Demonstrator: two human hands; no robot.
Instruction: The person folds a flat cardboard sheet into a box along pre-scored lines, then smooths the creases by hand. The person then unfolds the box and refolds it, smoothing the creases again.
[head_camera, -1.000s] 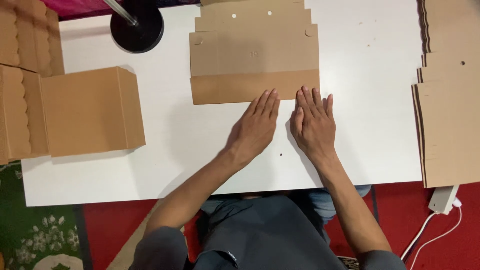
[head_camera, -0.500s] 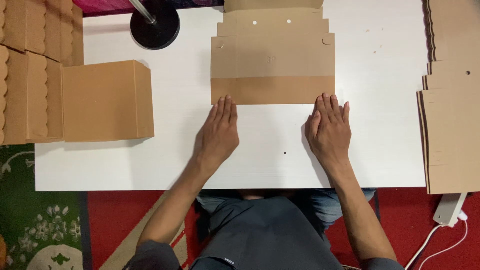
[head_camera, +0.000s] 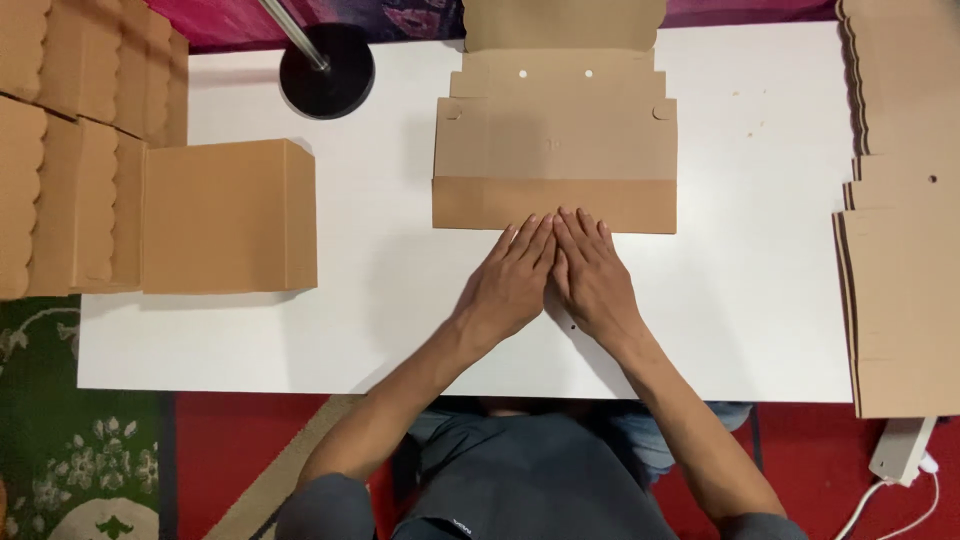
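White worktop (head_camera: 760, 300) with a flat carton blank (head_camera: 556, 150), viewed from overhead.

Nearest the viewer, the left hand (head_camera: 508, 282) and right hand (head_camera: 592, 276) lie flat, side by side, fingertips on the blank's near folded strip; neither grips anything. Only this strip looks creased; the remaining panels lie unfolded. Left of the blank stands a finished box (head_camera: 228, 216); right, a stack of flat blanks (head_camera: 900, 290), cut off by the frame.

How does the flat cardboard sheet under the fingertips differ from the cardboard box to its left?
The flat cardboard blank lies unfolded on the white table, with tabs and small holes showing; the assembled box stands closed, with plain faces. The blank sits at the fingertips of the left hand and right hand; the box sits untouched beside stacked boxes. Both are brown corrugated cardboard.
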